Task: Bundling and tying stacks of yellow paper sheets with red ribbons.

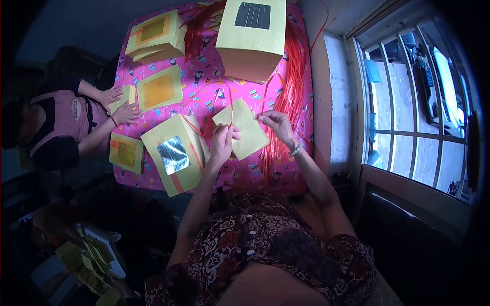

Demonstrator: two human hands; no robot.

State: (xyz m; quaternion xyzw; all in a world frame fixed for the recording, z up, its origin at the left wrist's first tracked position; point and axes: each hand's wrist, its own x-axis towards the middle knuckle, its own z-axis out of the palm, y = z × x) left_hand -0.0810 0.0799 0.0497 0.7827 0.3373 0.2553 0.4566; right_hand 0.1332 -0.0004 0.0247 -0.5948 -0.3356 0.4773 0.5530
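at far left a second person [56,120] sits at the edge of a pink printed cloth [204,86], both of their hands [118,104] pressed flat on a small yellow sheet [124,98]; below them lies a yellow square with an orange patch [126,152]; above, a stack of orange-centred sheets [154,34] and one single sheet [160,88] rest on the cloth; nearer the middle, a thick yellow stack with a silver foil square [175,153] sits just beside the wearer's left hand [222,145]; that hand's fingers are closed, pinching the lower left edge of a plain yellow sheet [245,130] held just above the cloth, tilted like a diamond; a thin red string [224,94] loops above the sheet and runs down to the pinch; the right hand [278,125], a bracelet at its wrist, grips the sheet's upper right corner with fingertips closed; behind, a tall yellow stack with a dark square [251,38] stands at the cloth's far end; a bundle of red strings [288,107] trails down the cloth's right side; at far right, a barred window [408,102].
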